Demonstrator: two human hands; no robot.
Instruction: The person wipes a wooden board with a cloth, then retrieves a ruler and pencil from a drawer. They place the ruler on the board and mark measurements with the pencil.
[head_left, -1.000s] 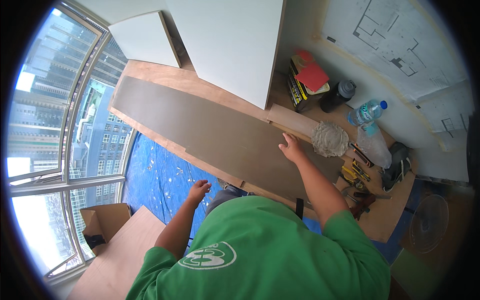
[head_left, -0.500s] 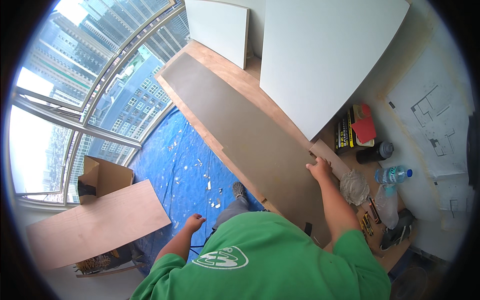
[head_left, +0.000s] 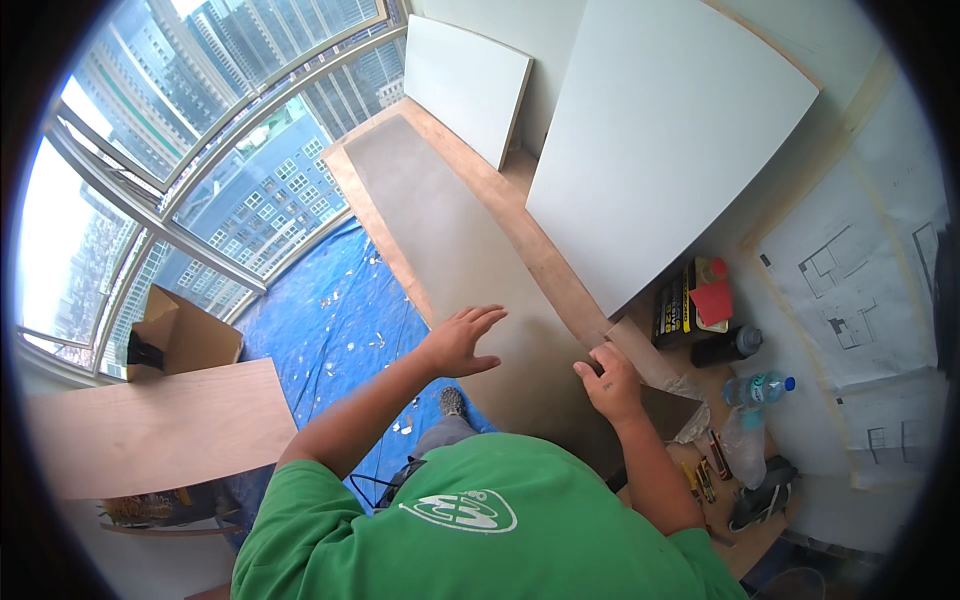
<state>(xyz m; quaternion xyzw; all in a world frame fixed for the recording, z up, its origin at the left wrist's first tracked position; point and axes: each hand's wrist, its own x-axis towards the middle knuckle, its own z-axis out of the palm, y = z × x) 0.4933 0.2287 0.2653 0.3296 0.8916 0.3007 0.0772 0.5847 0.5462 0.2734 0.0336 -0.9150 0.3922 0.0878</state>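
Note:
My left hand [head_left: 462, 342] is over the long grey-brown sheet [head_left: 440, 240], fingers spread and holding nothing; I cannot tell whether it touches the surface. My right hand [head_left: 612, 382] grips that sheet's right edge, which appears raised near my fingers. Beneath the sheet is a longer plywood board [head_left: 540, 260]. A narrow pale strip [head_left: 645, 350] lies just beyond my right hand, and a crumpled pale rag [head_left: 692, 420] is partly hidden under the sheet's near right part.
Two white panels [head_left: 668, 140] stand behind. Several tools [head_left: 700, 470], bottles [head_left: 750, 388], a container with red paper [head_left: 690, 305] and a dark bag [head_left: 762, 495] crowd the right. Left are a cardboard box [head_left: 190, 335], plywood panel [head_left: 170, 420], windows and blue floor sheeting [head_left: 320, 330].
My left hand has moved up and right from beside my body to over the sheet, fingers spreading. My right hand has closed on the edge, raising it. The view has turned.

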